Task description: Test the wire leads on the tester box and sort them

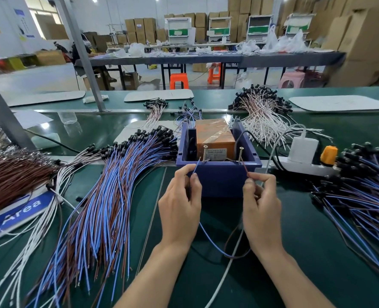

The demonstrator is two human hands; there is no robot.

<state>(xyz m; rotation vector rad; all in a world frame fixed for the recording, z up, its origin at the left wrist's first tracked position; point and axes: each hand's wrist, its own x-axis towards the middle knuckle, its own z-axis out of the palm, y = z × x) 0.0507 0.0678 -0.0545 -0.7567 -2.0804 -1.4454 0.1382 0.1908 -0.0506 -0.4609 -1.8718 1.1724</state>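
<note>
A blue plastic tester box (219, 176) with an orange unit (215, 138) inside stands on the green bench, two upright screws (205, 153) at its front rim. My left hand (181, 207) pinches a blue wire lead (196, 168), its tip close to the left screw. My right hand (261, 210) pinches a brown wire lead (244, 166) whose tip points at the right screw (241, 154). The two leads join in a loop (226, 252) hanging below my hands.
A large fan of blue and brown leads (108, 196) lies left of the box, white and brown bundles (10, 172) farther left. Another blue-brown pile (357, 196) lies right. A white power strip (304, 165) with plugs sits right of the box. White leads (264, 116) lie behind.
</note>
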